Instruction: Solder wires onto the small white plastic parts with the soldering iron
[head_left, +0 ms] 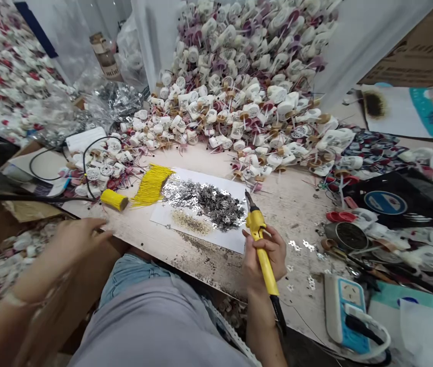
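My right hand (pixel 265 257) is shut around the yellow handle of a soldering iron (pixel 260 244), with the metal tip pointing up and to the left over a white paper sheet (pixel 231 239). The sheet holds a heap of small grey metal pieces (pixel 208 201) and a patch of tan granules (pixel 191 223). My left hand (pixel 78 237) rests empty at the wooden bench's front edge (pixel 143 239), near a yellow roll (pixel 114 200). A bundle of thin yellow wires (pixel 151 186) lies next to the sheet.
A large heap of white plastic parts with wires (pixel 239 86) fills the bench's back. A blue-and-white power strip (pixel 344 313) sits at front right, near a round tin (pixel 346 235) and red lids (pixel 340 216). Scattered metal pieces (pixel 296 246) lie on the bench.
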Demonstrator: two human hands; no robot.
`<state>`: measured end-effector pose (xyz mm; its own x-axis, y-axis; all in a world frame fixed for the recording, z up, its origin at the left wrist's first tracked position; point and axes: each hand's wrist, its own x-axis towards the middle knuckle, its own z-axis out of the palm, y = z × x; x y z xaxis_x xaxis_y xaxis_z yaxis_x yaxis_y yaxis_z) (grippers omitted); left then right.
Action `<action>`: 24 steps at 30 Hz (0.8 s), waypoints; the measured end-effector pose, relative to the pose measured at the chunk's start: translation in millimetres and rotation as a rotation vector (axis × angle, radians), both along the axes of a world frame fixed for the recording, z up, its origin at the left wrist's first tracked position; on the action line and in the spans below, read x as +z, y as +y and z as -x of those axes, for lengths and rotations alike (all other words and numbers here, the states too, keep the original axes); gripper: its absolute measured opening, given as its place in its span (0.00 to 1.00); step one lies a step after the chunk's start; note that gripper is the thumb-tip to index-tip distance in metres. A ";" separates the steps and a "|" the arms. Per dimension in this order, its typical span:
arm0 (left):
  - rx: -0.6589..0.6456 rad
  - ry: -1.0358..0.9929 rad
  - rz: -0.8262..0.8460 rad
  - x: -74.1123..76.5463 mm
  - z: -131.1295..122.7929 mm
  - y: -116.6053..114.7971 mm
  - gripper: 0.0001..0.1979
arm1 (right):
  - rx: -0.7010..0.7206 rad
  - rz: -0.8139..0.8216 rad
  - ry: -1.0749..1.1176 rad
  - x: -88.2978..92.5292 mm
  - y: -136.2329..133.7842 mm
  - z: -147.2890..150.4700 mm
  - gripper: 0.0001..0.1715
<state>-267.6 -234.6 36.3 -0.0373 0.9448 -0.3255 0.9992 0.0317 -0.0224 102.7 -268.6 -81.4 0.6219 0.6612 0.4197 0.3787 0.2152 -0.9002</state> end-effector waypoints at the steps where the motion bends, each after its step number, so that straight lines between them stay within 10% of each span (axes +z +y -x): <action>1: -0.089 -0.068 0.042 -9.1 -27.9 9.8 0.20 | -0.009 0.008 -0.012 0.3 -3.7 -0.9 0.08; 5: -0.317 -0.329 0.132 -51.4 -100.4 34.0 0.12 | -0.056 0.041 -0.048 3.6 -21.3 -5.0 0.10; 9: -0.324 -0.351 0.077 -79.5 -109.6 38.6 0.07 | -0.039 0.055 -0.077 7.4 -30.3 -4.9 0.09; 24: -0.438 -0.599 -0.388 -93.2 -140.0 75.4 0.14 | -0.088 -0.055 -0.163 18.3 0.3 16.5 0.10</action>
<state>-127.6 -159.2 -56.9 0.4349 0.8828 0.1778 0.7623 -0.4660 0.4491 86.2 -268.2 -63.1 0.5972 0.5807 0.5534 0.5376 0.2222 -0.8134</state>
